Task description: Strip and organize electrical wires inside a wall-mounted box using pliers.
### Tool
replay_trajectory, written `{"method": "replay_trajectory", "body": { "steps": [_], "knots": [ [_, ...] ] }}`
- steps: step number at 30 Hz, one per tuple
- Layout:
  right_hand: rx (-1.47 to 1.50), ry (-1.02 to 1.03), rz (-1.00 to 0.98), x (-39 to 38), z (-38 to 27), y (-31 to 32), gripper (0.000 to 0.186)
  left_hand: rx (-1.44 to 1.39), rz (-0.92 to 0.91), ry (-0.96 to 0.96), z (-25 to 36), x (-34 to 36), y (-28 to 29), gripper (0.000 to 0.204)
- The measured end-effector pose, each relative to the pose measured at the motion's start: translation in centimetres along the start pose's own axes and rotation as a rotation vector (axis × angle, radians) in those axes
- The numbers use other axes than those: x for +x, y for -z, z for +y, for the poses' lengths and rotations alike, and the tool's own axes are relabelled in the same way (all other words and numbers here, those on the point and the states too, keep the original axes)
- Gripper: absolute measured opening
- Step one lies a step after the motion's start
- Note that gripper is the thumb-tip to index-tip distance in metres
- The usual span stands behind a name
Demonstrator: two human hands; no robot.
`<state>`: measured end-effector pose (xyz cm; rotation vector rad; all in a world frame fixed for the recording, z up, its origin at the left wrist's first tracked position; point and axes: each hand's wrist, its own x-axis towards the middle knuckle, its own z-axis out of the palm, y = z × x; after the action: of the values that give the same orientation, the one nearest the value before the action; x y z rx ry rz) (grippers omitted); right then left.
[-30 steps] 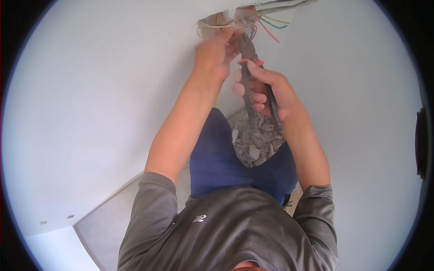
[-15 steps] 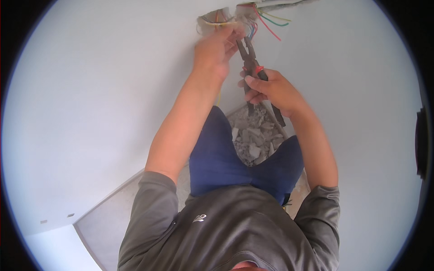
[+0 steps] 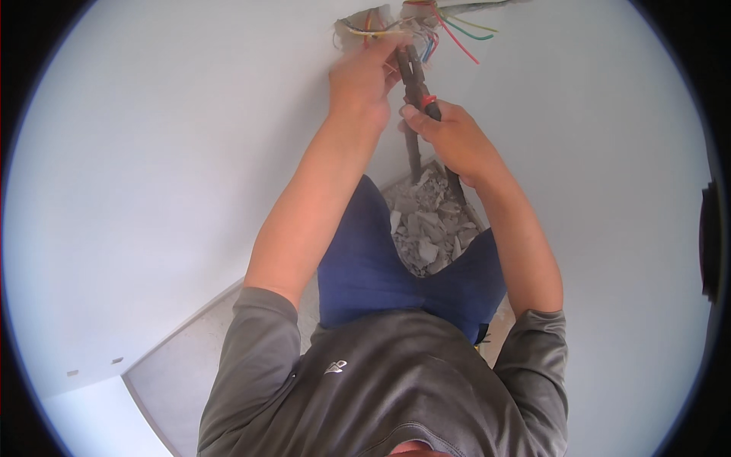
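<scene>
My right hand (image 3: pixel 443 133) is wrapped round the dark handles of a pair of pliers (image 3: pixel 412 76) with red collars below the jaws. The jaws point up at the wall and lie close beside the fingertips of my left hand (image 3: pixel 365 72). Those left fingers are pinched together on an electrical wire (image 3: pixel 396 32) at the broken-out wall opening (image 3: pixel 358 21). The exact grip is blurred, and I cannot tell whether the jaws touch the wire. Several coloured wires (image 3: pixel 461 36), red, green, blue and yellow, stick out just right of my fingers.
Broken grey rubble (image 3: pixel 428 232) lies on the floor at the wall's foot, between my blue-trousered legs (image 3: pixel 365 259). The pale wall (image 3: pixel 190 152) fills both sides. Two small holes (image 3: pixel 116 361) show low at the left. A dark object (image 3: pixel 710 244) stands at the right rim.
My right hand has moved up and slightly left with the pliers, whose jaws have closed together and come nearer my left fingertips. My left hand stays at the wires.
</scene>
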<state>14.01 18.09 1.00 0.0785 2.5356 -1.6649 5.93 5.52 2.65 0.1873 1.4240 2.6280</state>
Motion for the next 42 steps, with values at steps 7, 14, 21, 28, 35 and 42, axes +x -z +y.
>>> {"method": "replay_trajectory", "body": {
  "steps": [7,14,21,28,35,42],
  "knots": [
    [0.337,0.008,0.026,-0.9,-0.6,-1.0,0.031,-0.008,0.008,-0.003,-0.3,0.1,0.1,0.018],
    [0.048,-0.044,0.058,-0.5,-0.8,-0.6,0.033,-0.072,-0.027,-0.039,-0.4,0.1,0.2,0.016],
    [0.362,-0.085,-0.196,-1.8,-0.7,2.9,0.045,-0.030,-0.008,-0.048,-0.4,0.1,0.0,0.016],
    [0.425,-0.134,-0.434,-1.1,-3.6,5.8,0.054,-0.087,0.040,-0.033,-0.1,-0.1,-0.4,0.013],
    [0.322,-0.291,-0.523,-0.7,-5.3,6.9,0.054,-0.070,0.010,-0.052,0.0,-0.1,-0.4,0.014],
    [0.421,-0.358,-0.539,-0.5,-6.0,6.6,0.047,-0.084,0.025,-0.061,0.0,-0.2,-0.4,0.014]
  ]
}}
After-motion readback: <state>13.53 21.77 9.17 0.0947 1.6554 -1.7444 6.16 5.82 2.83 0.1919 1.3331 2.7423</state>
